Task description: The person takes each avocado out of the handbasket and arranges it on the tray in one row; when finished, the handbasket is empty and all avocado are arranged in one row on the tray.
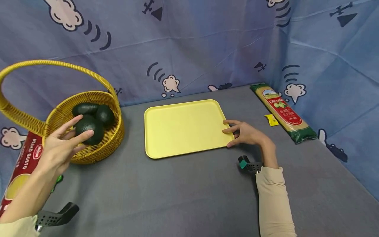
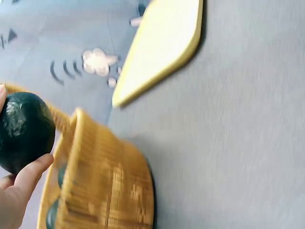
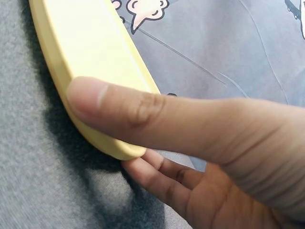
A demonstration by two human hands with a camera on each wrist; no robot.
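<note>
My left hand (image 1: 57,144) grips a dark green avocado (image 1: 89,130) at the mouth of the yellow wicker basket (image 1: 113,141). Thumb and fingers lie around its sides; in the left wrist view this avocado (image 2: 26,131) appears above the basket's rim. Two more avocados (image 1: 105,116) show inside the basket behind it. On the right, my right hand (image 1: 247,133) holds the pale yellow tray (image 1: 183,128) by its right end. The right wrist view shows the thumb (image 3: 109,105) over the tray's rim and other fingertips against its corner. The tray's surface is bare.
A tall arched handle (image 1: 59,64) rises over the basket. Left of it lies a red pasta box (image 1: 25,164), partly behind my forearm. At the right, a pasta packet (image 1: 281,110) lies beside a small yellow packet (image 1: 271,120). Patterned blue cloth (image 1: 189,49) stands behind the grey table.
</note>
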